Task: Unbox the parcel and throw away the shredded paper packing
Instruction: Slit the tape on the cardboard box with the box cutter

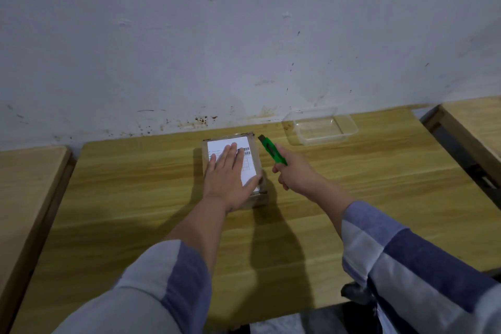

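A small brown cardboard parcel (253, 144) with a white shipping label on top sits on the wooden table (135, 198) near the wall. My left hand (230, 176) lies flat on its top, fingers spread, pressing down. My right hand (294, 175) is just right of the parcel, closed around a green utility knife (273, 151) whose tip points up and away, toward the parcel's far right corner. The parcel is sealed; no shredded paper shows.
A clear plastic container (321, 126) stands at the back right of the table by the wall. Other wooden tables flank this one, one at the left (24, 184) and one at the right (477, 122). A dark chair part (355, 293) shows below my right sleeve.
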{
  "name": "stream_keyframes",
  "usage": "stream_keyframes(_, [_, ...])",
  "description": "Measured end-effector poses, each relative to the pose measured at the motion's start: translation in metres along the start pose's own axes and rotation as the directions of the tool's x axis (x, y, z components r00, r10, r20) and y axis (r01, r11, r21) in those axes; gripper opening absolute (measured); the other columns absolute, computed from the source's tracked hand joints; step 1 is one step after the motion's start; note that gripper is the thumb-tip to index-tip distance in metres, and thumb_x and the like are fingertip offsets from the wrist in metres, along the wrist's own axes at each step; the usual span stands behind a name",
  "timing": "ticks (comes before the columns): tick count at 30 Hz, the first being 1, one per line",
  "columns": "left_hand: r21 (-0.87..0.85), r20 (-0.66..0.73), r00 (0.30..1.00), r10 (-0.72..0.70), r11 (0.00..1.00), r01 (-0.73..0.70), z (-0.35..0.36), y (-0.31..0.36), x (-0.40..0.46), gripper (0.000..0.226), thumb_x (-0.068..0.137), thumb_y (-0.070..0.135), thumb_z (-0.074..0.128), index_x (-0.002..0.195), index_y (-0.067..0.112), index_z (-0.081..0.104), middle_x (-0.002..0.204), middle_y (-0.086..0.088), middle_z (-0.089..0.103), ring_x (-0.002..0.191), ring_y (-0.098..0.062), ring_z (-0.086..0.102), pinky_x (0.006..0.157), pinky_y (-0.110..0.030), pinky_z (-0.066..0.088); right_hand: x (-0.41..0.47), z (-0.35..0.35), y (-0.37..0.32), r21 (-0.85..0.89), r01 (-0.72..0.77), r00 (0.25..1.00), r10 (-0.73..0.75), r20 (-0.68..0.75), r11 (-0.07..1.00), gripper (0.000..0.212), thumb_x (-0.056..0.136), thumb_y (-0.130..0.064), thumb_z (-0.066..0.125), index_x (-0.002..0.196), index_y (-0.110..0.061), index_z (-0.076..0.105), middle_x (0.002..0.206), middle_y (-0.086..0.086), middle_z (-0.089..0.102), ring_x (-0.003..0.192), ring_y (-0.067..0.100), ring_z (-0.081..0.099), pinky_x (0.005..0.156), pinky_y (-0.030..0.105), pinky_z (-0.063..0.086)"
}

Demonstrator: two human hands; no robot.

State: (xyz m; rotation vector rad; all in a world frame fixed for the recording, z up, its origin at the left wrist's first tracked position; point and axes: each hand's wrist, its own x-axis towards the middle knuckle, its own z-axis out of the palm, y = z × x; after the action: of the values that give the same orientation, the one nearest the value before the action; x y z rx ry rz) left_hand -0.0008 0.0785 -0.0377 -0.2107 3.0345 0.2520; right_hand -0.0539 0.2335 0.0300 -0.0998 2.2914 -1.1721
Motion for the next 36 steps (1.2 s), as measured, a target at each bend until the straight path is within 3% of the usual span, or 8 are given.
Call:
stream_keyframes(5, [-0.004, -0.007, 1.000, -0.008, 1.000, 0.008, 0.002, 0.002, 0.002, 0.079, 0.092, 0.063, 0.018, 0.153, 0.019, -0.002, 0.162, 0.000, -0.011, 0.148, -0.014, -0.014, 0.121, -0.043, -0.004, 0.014, 0.009, -0.002, -0.088, 0.056, 0.998, -0.059, -0.031, 0.995, 0.059, 0.096, -0.004, 0.037, 0.149, -0.024, 0.021, 0.133, 0.016, 0.053, 0.075, 0.014, 0.044, 0.067, 0.031, 0.042])
stream_keyframes(9, [0.002, -0.004, 1.000, -0.015, 1.000, 0.015, 0.003, 0.002, 0.001, 0.084, 0.089, 0.069, 0.014, 0.153, 0.019, -0.003, 0.161, 0.001, -0.012, 0.148, -0.013, -0.015, 0.121, -0.043, -0.006, 0.011, 0.011, -0.008, -0.155, 0.067, 0.995, -0.077, -0.056, 0.986, 0.059, 0.095, -0.004, 0.036, 0.150, -0.021, 0.021, 0.137, 0.016, 0.051, 0.093, 0.023, 0.054, 0.077, 0.032, 0.044])
stream_keyframes(12, [-0.002, 0.008, 1.000, -0.020, 1.000, 0.020, 0.002, 0.004, 0.001, 0.083, 0.089, 0.069, 0.011, 0.153, 0.019, -0.004, 0.161, 0.001, -0.013, 0.148, -0.013, -0.016, 0.121, -0.043, -0.005, 0.005, 0.011, -0.017, -0.331, 0.086, 0.993, -0.108, -0.048, 0.940, 0.062, 0.094, -0.005, 0.040, 0.150, -0.017, 0.018, 0.134, 0.018, 0.053, 0.113, 0.035, 0.055, 0.084, 0.036, 0.047])
stream_keyframes(17, [0.011, 0.020, 1.000, -0.024, 1.000, 0.023, 0.001, 0.006, 0.001, 0.075, 0.093, 0.062, 0.008, 0.153, 0.018, -0.003, 0.161, -0.001, -0.012, 0.148, -0.014, -0.016, 0.121, -0.043, -0.005, 0.012, 0.019, -0.026, -0.583, 0.083, 0.986, -0.152, -0.071, 0.808, 0.058, 0.096, -0.012, 0.041, 0.150, -0.014, 0.018, 0.116, 0.020, 0.063, 0.102, 0.035, 0.060, 0.068, 0.033, 0.040])
stream_keyframes(27, [0.020, 0.022, 0.999, -0.033, 0.999, 0.033, 0.004, 0.009, -0.001, 0.072, 0.095, 0.059, 0.006, 0.153, 0.018, -0.005, 0.161, -0.001, -0.014, 0.148, -0.016, -0.016, 0.121, -0.043, -0.007, 0.008, 0.026, -0.018, -0.601, 0.063, 0.979, -0.167, -0.119, 0.797, 0.060, 0.094, -0.006, 0.038, 0.150, -0.019, 0.018, 0.108, 0.019, 0.067, 0.094, 0.034, 0.063, 0.061, 0.031, 0.038])
stream_keyframes(36, [0.017, 0.021, 0.999, -0.043, 0.999, 0.043, 0.003, 0.009, 0.000, 0.070, 0.096, 0.057, 0.010, 0.153, 0.017, -0.004, 0.161, -0.001, -0.013, 0.148, -0.016, -0.015, 0.121, -0.043, -0.006, 0.004, 0.029, -0.015, -0.618, 0.059, 0.983, -0.153, -0.101, 0.784, 0.062, 0.095, -0.010, 0.039, 0.151, -0.018, 0.012, 0.113, 0.019, 0.065, 0.100, 0.035, 0.062, 0.065, 0.032, 0.039])
